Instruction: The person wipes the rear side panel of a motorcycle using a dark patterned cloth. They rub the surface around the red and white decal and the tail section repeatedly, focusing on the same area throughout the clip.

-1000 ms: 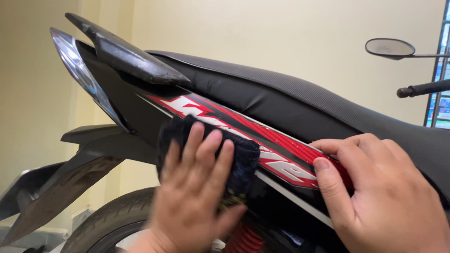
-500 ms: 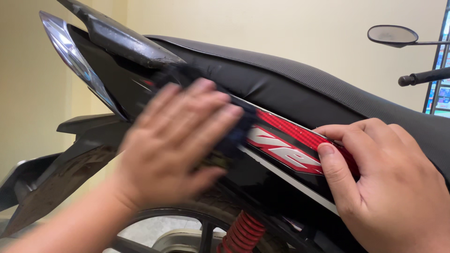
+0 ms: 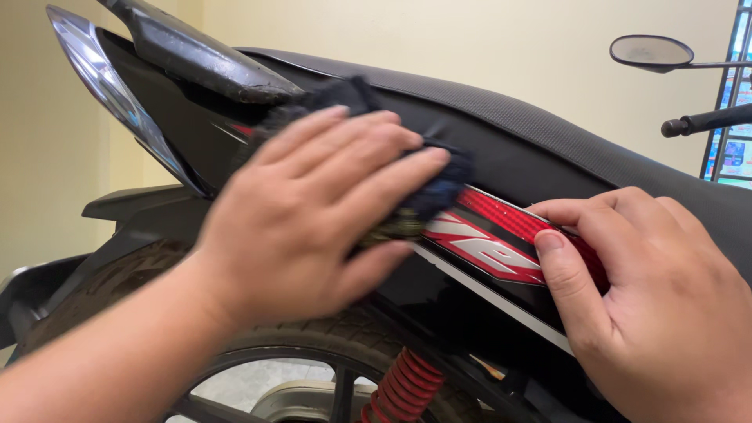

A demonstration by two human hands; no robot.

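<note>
1. A dark cloth (image 3: 439, 184) is pressed flat against the side panel (image 3: 478, 313) of a motorbike by the left hand (image 3: 313, 219); the cloth lies just below the seat (image 3: 548, 133), at the rear end of the red decal (image 3: 493, 239).
2. The left grip is spread: the fingers are laid out over the cloth with the palm bearing on it, not pinched around it. Only the cloth's edges show beyond the fingertips and above the knuckles.
3. The right hand (image 3: 650, 305) is rested on the panel further forward, with the thumb lying along the decal and the fingers curled over its upper edge. Nothing is held in it; the bike appears to be steadied by it.
4. The step in hand is judged to be wiping of the panel, near the tail light (image 3: 117, 94) and under the grab rail (image 3: 196, 51).
5. Part of the decal between the two hands is left uncovered by the cloth and looks speckled, though whether with dust or droplets cannot be told.
6. For the next move, a stroke of the cloth along the panel toward the right hand would be called for, with flat pressure kept so the cloth is not bunched. The right thumb would need to be lifted clear if the stroke is carried that far.
7. The red spring (image 3: 403, 384) and tyre (image 3: 345, 329) lie below, apart from both hands.
</note>
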